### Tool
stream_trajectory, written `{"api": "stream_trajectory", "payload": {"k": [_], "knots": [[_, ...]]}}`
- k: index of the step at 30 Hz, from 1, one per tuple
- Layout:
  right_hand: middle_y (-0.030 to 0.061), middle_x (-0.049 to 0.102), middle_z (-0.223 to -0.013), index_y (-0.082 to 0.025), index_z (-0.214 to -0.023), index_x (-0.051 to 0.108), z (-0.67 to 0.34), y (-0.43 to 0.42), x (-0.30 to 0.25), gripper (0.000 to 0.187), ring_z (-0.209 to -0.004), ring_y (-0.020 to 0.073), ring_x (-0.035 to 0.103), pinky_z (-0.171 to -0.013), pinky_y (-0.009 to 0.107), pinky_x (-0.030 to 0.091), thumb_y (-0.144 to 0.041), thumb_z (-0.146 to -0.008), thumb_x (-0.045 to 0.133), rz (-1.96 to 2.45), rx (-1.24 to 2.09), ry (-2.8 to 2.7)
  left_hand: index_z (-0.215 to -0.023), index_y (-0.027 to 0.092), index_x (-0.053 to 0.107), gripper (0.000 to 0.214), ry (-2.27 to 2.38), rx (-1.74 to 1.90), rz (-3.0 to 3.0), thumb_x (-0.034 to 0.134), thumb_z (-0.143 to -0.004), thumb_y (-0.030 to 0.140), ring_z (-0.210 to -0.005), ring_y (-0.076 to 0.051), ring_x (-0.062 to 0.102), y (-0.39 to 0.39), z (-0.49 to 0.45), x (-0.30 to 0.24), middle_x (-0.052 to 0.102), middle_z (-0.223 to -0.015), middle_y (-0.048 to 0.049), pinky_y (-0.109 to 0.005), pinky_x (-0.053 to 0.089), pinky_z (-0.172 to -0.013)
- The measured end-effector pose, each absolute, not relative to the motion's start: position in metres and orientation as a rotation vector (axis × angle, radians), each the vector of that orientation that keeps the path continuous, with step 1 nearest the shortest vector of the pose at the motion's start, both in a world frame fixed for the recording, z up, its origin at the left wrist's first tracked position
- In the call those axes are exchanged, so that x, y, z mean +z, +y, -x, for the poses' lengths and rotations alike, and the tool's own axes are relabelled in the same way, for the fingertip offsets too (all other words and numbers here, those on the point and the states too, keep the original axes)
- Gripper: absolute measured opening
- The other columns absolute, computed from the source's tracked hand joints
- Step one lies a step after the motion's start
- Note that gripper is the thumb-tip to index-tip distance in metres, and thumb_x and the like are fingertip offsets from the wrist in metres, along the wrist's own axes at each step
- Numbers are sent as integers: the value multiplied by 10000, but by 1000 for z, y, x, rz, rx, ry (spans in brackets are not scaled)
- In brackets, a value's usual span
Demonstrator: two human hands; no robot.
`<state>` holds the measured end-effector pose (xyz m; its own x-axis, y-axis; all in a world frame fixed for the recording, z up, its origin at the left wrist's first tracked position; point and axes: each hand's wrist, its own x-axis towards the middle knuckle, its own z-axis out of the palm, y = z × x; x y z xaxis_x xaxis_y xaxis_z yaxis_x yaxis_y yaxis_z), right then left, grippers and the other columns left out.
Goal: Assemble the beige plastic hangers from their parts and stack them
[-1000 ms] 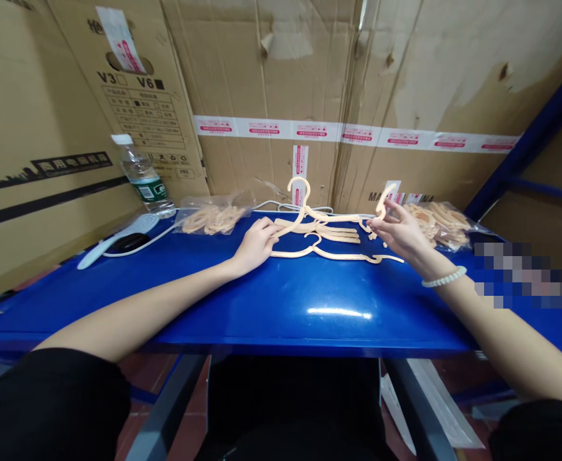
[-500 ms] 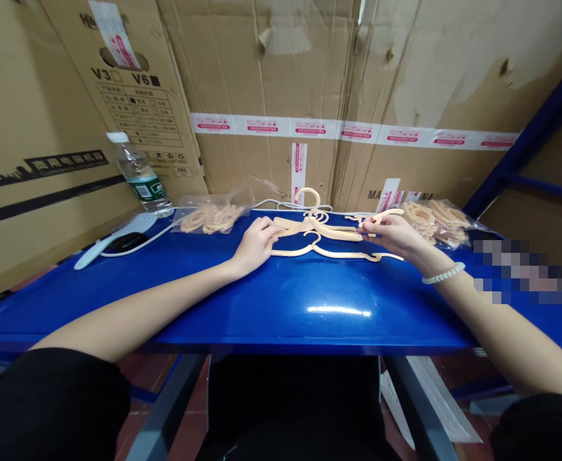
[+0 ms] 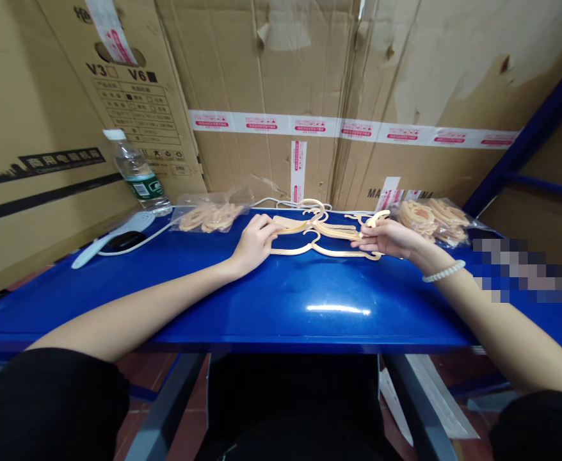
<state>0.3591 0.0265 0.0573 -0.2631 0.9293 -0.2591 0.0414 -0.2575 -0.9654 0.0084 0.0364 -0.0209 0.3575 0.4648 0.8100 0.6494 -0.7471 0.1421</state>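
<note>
Several cream plastic clothes hangers lie at the middle of the blue table. My left hand (image 3: 253,246) is closed around the left end of the upper hanger (image 3: 292,228), thumb and fingers pressed together. At its right end, my right hand (image 3: 390,238) pinches a short curved hanger piece (image 3: 378,218) against the hanger's arm; the exact contact is hidden by the fingers. A second hanger (image 3: 335,253) lies flat nearer to me, its left end beside my left hand. More hanger parts show behind the upper one.
Clear bags of hanger parts lie at the left (image 3: 210,216) and right (image 3: 433,221). A water bottle (image 3: 141,176), a pale blue-handled brush-like object (image 3: 91,251) and a black oval object (image 3: 126,241) stand or lie at left. Cardboard (image 3: 262,77) walls the back.
My right hand has moved slightly left and the curved piece has come closer to the hanger's right end. The upper hanger's hook has tipped lower. My left hand stays in place.
</note>
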Motion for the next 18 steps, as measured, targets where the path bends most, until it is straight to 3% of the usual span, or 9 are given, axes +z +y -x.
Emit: {"api": "stream_trajectory", "payload": {"k": [8,14,18], "knots": [[108,755,-757,-137,-759,583,-355,24,61,246,-742,193,783,-715,228,643,23,-936,525,1317,1600,-1205,-1027,158,722,241,-953,-1347,2378,515,-942,67,-866,-220,531,35,-9,-20,594,-874,-63,-356,485,-771],[108,738,-766,-128,-763,591,-358,27,59,211,-797,220,785,-816,278,646,17,-915,574,1301,1576,-1219,-1024,171,718,247,-995,-1339,2377,511,-939,67,-872,-220,535,35,-9,-19,595,-879,-60,-360,487,-779],[87,720,-761,-137,-735,585,-357,25,57,230,-797,229,783,-796,290,658,35,-887,595,1251,1463,-1287,-1026,168,716,249,-1009,-1327,2385,504,-939,70,-878,-223,538,34,-9,-19,596,-890,-66,-366,490,-783]]}}
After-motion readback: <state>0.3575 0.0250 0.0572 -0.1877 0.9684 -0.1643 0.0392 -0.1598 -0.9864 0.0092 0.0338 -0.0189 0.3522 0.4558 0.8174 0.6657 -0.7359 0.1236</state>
